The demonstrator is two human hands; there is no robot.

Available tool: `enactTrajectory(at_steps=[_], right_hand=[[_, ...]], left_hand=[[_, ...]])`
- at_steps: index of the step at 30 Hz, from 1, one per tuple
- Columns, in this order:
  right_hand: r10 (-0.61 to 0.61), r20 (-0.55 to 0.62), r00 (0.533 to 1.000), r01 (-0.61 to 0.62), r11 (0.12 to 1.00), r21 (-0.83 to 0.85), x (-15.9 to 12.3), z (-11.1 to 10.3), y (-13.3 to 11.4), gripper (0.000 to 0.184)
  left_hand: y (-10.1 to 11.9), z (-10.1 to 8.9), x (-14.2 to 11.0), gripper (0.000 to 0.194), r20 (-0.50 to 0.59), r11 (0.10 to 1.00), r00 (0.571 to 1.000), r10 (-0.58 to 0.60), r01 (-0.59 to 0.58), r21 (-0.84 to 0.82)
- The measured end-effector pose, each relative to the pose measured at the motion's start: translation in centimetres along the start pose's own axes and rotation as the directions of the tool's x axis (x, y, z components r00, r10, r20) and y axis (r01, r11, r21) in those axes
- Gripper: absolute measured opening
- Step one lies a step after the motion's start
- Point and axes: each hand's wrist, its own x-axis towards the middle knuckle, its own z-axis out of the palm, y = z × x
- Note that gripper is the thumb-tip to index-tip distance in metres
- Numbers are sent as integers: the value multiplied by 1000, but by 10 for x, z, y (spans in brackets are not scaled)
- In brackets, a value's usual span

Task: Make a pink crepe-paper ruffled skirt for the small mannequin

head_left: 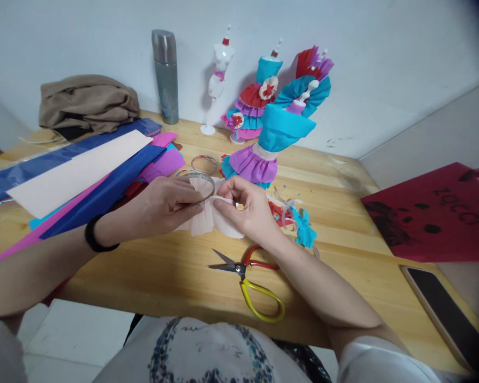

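A gathered strip of white crepe paper [203,219] spans the gap between my two hands above the table. My left hand [163,205], with a black band on its wrist, is closed, its fingertips pinching the paper's left part. A thin grey ring, like a tape roll [214,186], sits at those fingertips; whether they grip it too I cannot tell. On the right side, my right hand [249,207] pinches the paper's upper edge between thumb and fingers. Scissors [239,268] with one red and one yellow handle lie spread just below, nearer my body.
Small dress forms in coloured paper [287,130] and a white form [223,58] stand behind. Left are paper sheets [83,170], a flask [165,80] and brown cloth [88,101]. Blue scraps [304,227], a red bag [435,213] and a phone [439,308] are right.
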Motion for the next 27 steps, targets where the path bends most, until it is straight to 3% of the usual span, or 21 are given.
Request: enactTrajectory(at_steps=[11, 17, 27], right_hand=[[-5, 35, 999, 3, 998, 55, -1, 0, -4, 15], [-83, 43, 996, 77, 990, 121, -2, 1, -3, 14], [-10, 0, 1000, 10, 996, 90, 0, 0, -3, 12]], left_hand=[[1, -2, 1, 36, 71, 1000, 997, -14, 14, 3], [0, 1, 3, 35, 81, 1000, 997, -1, -1, 24], [2, 1, 3, 36, 54, 999, 998, 43, -45, 19]])
